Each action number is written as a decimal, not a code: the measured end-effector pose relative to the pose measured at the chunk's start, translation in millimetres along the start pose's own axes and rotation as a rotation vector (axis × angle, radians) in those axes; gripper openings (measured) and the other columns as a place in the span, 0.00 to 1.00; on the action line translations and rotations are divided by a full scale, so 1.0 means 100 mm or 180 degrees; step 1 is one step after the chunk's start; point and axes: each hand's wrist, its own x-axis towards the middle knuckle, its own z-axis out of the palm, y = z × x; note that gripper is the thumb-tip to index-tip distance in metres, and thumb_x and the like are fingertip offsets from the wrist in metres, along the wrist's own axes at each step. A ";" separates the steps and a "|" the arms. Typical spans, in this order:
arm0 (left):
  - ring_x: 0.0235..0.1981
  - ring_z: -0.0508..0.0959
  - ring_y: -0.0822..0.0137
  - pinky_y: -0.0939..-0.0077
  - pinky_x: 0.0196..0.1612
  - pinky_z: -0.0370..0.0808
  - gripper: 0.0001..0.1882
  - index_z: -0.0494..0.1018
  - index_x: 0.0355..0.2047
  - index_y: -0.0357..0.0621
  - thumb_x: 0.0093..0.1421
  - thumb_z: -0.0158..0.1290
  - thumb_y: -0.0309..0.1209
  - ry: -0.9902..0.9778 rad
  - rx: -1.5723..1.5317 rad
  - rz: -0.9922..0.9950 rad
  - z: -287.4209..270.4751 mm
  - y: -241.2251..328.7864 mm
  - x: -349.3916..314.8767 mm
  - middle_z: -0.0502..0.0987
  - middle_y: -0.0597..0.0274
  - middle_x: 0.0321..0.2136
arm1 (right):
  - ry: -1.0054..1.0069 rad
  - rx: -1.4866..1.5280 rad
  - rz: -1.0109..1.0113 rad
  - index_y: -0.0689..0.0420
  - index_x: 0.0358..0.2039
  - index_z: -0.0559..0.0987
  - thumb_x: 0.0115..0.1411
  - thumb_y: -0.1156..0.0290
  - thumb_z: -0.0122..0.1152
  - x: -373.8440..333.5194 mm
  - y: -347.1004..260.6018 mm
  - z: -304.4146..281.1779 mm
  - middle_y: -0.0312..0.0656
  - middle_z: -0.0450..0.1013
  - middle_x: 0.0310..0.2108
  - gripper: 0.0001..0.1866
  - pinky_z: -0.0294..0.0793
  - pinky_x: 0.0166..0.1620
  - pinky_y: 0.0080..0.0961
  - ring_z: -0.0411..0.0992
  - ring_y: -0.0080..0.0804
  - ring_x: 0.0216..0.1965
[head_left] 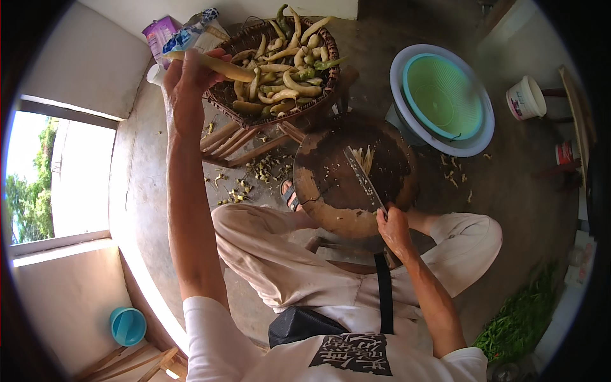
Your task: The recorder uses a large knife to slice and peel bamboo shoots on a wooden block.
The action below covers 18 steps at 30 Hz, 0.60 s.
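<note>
My left hand [189,73] is raised at the upper left, its fingers closed round a long pale yellow-green pepper [230,69]. Just right of it, a woven basket [215,95] is heaped with pale and green peppers [291,81]. My right hand [394,230] grips the handle of a knife [364,178]. The blade lies across a round wooden chopping block [337,216] in front of my knees. Beside the blade is a small pile of pale sliced strips [365,159], with seeds scattered around it.
A green colander [439,95] sits in a pale basin [401,108] at the upper right. Cut-off stems [238,191] litter the floor below the basket's wooden stand [232,143]. A white bucket [526,99] stands at the far right. Green plants [519,318] lie lower right.
</note>
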 end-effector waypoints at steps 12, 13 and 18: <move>0.50 0.75 0.54 0.61 0.51 0.75 0.09 0.64 0.46 0.41 0.69 0.39 0.29 -0.0353 -0.0898 -0.1950 0.02 -1.71 -2.21 0.75 0.47 0.45 | -0.0187 0.0418 -0.0301 0.64 0.26 0.73 0.58 0.71 0.56 -0.08 -0.31 -0.23 0.57 0.73 0.21 0.09 0.71 0.27 0.41 0.75 0.56 0.28; 0.49 0.75 0.55 0.61 0.51 0.75 0.09 0.64 0.46 0.41 0.68 0.39 0.28 -0.0323 -0.0856 -0.2040 0.02 -1.75 -2.29 0.76 0.48 0.45 | -0.0318 0.0356 -0.0224 0.64 0.27 0.73 0.58 0.71 0.56 -0.12 -0.38 -0.27 0.57 0.74 0.22 0.09 0.71 0.27 0.41 0.75 0.56 0.27; 0.49 0.75 0.56 0.63 0.52 0.75 0.10 0.63 0.47 0.40 0.68 0.38 0.27 -0.0222 -0.0842 -0.2013 0.00 -1.77 -2.38 0.75 0.49 0.45 | -0.0609 0.0098 -0.0491 0.65 0.29 0.72 0.59 0.70 0.55 -0.16 -0.49 -0.22 0.57 0.73 0.20 0.10 0.71 0.28 0.45 0.74 0.57 0.26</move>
